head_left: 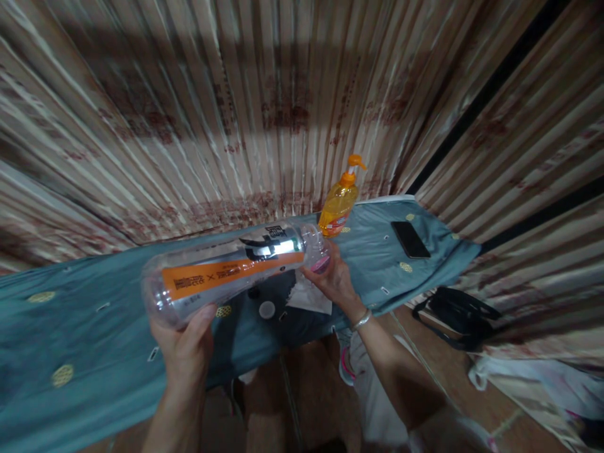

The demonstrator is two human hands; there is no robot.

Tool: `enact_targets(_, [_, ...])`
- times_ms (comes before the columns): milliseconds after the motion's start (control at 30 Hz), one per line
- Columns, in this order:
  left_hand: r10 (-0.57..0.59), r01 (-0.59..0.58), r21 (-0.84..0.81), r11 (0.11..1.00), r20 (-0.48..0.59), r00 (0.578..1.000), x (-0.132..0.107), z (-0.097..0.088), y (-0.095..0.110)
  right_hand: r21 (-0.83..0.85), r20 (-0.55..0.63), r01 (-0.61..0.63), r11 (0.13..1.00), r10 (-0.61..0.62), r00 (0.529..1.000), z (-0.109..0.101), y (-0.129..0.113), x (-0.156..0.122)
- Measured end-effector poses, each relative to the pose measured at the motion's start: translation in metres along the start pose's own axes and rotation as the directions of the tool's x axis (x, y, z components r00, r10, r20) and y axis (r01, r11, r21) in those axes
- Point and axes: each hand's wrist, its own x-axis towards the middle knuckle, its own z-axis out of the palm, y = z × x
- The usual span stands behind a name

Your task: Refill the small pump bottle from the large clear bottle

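We are holding one large clear bottle (pixel 231 270) in two hands, and it is lying nearly level in the air above one blue-green cloth-covered table (pixel 108 358), its base toward our left and its neck toward our right. Our one left hand (pixel 184 336) is supporting the base end from below, partly closed, its thumb pressing along the near side. Our one right hand (pixel 337 277) is curling its fingers closely around the mouth end, where one pink piece (pixel 322 264) is showing; whether that is a part of the bottle, we cannot tell. One bracelet (pixel 362 319) is circling our right wrist.

Below the bottle, one small white round piece (pixel 267 310) is resting on the cloth, and one white crumpled sheet (pixel 309 297) is lying near the right hand. Beyond the neck, one orange pump bottle (pixel 338 204) is standing upright, and one black phone (pixel 410 239) is lying flat to its right. One black bag (pixel 455 314) is sitting beside the table, and patterned curtains (pixel 283 94) are hanging behind everything.
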Motion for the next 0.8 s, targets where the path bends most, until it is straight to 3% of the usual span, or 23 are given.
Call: enact_targets(800, [-0.001, 0.001, -0.067, 0.998, 0.004, 1.0, 0.0, 0.0005, -0.0021, 0.002, -0.013, 0.01, 1.0, -0.01, 1.0, 0.0006, 0.001, 0.0009])
